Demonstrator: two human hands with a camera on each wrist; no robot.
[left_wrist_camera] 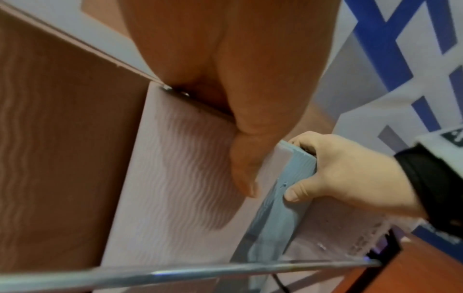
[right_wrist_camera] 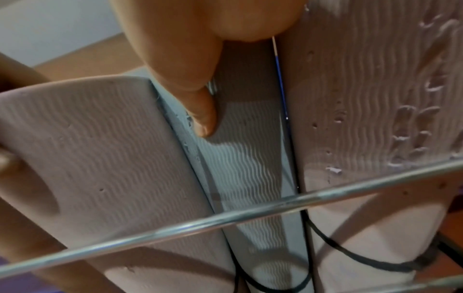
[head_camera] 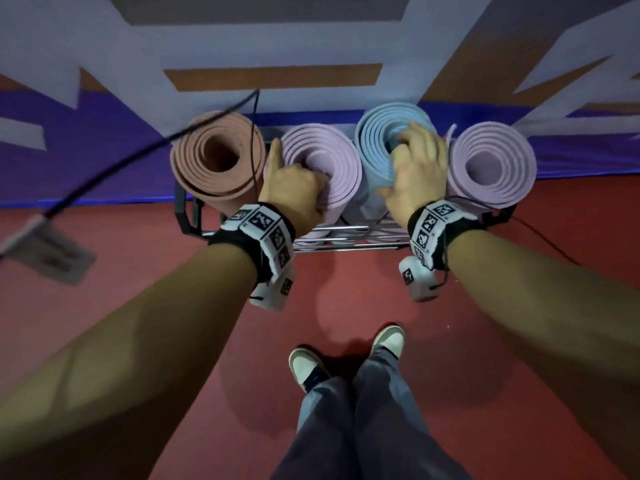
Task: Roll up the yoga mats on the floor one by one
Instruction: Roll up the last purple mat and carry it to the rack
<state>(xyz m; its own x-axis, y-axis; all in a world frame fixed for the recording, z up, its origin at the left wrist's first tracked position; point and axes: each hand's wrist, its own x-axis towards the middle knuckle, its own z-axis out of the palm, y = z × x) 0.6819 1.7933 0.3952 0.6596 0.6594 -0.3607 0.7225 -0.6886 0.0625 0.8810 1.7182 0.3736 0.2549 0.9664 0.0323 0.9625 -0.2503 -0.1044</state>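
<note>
Four rolled yoga mats stand upright side by side in a metal rack point(head_camera: 346, 233): a brown mat point(head_camera: 214, 157), a lilac mat point(head_camera: 332, 171), a blue mat point(head_camera: 377, 140) and a second lilac mat point(head_camera: 491, 161). My left hand point(head_camera: 301, 181) grips the top rim of the first lilac mat point(left_wrist_camera: 175, 178), thumb point(left_wrist_camera: 245, 158) on its outer side. My right hand point(head_camera: 412, 157) grips the top of the blue mat point(right_wrist_camera: 245, 168), fingers curled into the roll and thumb point(right_wrist_camera: 200, 111) outside. In the left wrist view the right hand point(left_wrist_camera: 338, 174) holds the blue mat point(left_wrist_camera: 283, 208).
The rack's chrome rail point(left_wrist_camera: 200, 271) crosses in front of the mats. A black cable point(head_camera: 252, 140) hangs over the brown mat, and another black cord point(right_wrist_camera: 350, 255) loops around the mats' lower parts. Behind stands a patterned wall point(head_camera: 277, 36); my shoes point(head_camera: 308, 365) stand on red floor point(head_camera: 346, 299).
</note>
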